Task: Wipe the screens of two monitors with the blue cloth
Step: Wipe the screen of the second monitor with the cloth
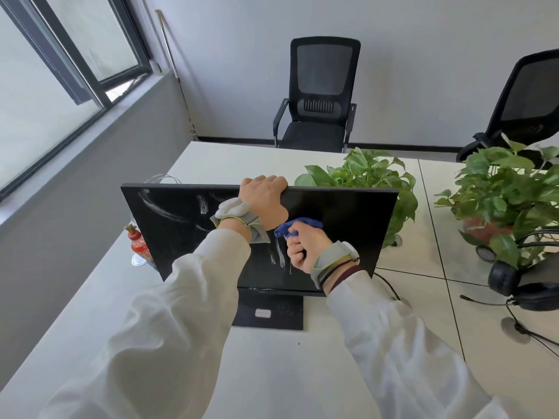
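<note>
Cloth: blue cloth (298,226) bunched in the right hand (305,247), fingers curled tight round it, pressed to the screen at centre frame.
Monitor: 1 monitor (181,228) in view on the white desk (272,358); white smears (279,252) show on its left and middle, so wiping looks unfinished.
Left hand (263,196): fingers hooked over the top edge, likely steadying the panel against the push.
Containers: reddish pot (484,229), right of frame, holds a leafy plant (508,182); red bottle (139,243), left, contents unclear.

Grey wall (230,55), window (45,86) left, two black mesh chairs (320,95), white desks (272,358).
</note>
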